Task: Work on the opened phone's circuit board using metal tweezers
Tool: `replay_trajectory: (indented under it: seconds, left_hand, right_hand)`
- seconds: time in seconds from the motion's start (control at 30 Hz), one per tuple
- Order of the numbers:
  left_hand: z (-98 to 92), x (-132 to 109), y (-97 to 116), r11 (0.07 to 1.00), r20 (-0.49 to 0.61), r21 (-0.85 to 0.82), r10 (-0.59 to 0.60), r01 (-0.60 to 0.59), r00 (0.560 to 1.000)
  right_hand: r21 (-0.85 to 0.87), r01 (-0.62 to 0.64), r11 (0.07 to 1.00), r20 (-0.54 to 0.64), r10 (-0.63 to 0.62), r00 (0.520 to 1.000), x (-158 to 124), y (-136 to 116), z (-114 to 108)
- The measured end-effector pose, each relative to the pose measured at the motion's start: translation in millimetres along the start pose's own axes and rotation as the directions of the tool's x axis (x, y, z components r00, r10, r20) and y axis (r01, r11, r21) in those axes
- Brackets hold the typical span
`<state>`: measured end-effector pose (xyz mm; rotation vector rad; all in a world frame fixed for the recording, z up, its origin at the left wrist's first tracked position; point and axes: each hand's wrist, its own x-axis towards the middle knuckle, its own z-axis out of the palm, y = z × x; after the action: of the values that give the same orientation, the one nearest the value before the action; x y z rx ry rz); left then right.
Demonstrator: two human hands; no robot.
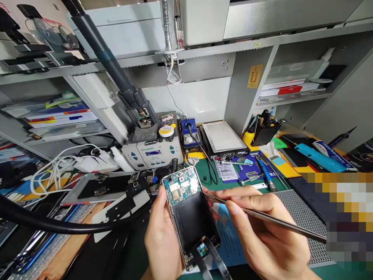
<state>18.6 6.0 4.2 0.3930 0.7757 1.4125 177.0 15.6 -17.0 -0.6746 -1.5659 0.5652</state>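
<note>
My left hand (160, 237) is closed round an opened smartphone (190, 217), which is tilted up toward me. A green circuit board (182, 186) fills the phone's top end, and a black recess lies below it. At the bottom end are a small board and two dark flex cables (215, 256) hanging off the edge. My right hand (262, 229) grips slim metal tweezers (274, 219) like a pen. Their tip is at the right edge of the circuit board; whether it touches is too small to tell.
Behind the phone stand a hot air station (153, 153) and a blue soldering station (190, 132). A black hose (67, 227) crosses the left side. Phone parts lie at left. Screwdrivers (265, 173) and a perforated grey mat (309, 221) are at right. Pixelation covers the lower right corner.
</note>
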Motion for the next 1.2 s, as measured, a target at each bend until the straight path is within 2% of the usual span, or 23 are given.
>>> replay_trajectory:
  seconds: [0.1,0.23,0.3,0.4,0.57,0.73,0.83,0.9,1.07,1.2]
  left_hand:
    - [2.3,1,1,1.000,-0.074,-0.025,0.013,-0.014,0.997]
    - [12.4,0,3,0.990,-0.229,-0.139,-0.057,0.025,0.972]
    - [17.6,-2,4,0.980,-0.307,-0.195,-0.098,0.038,0.947]
    - [21.0,-5,7,0.983,-0.423,-0.186,-0.090,0.010,0.902]
    - [22.6,-3,12,0.983,-0.515,-0.181,-0.124,0.033,0.848]
    - [23.8,-1,14,0.963,-0.434,-0.234,-0.227,0.134,0.872]
    - [23.8,-2,14,0.965,-0.459,-0.229,-0.220,0.125,0.861]
    - [23.1,-2,15,0.968,-0.440,-0.215,-0.217,0.132,0.871]
    - [13.6,-2,13,0.974,-0.295,-0.118,-0.222,0.195,0.929]
    - [7.4,-4,12,0.965,-0.194,-0.147,-0.242,0.215,0.951]
  right_hand:
    - [-0.007,0.009,1.000,0.026,-0.009,1.000,1,0,0]
    - [-0.030,0.049,0.998,0.016,-0.048,0.999,3,-4,1]
    - [-0.058,0.099,0.993,0.011,-0.099,0.995,5,-5,1]
    - [-0.100,0.155,0.983,0.020,-0.154,0.988,6,-7,2]
    - [-0.128,0.190,0.973,0.023,-0.189,0.982,6,-8,3]
    - [-0.116,0.169,0.979,-0.019,-0.172,0.985,6,-10,7]
    - [-0.117,0.109,0.987,-0.095,-0.120,0.988,5,-12,12]
    - [-0.124,0.076,0.989,-0.133,-0.092,0.987,4,-12,15]
    - [-0.124,0.066,0.990,-0.123,-0.082,0.989,2,-12,18]
    - [-0.112,0.085,0.990,-0.086,-0.095,0.992,4,-12,14]
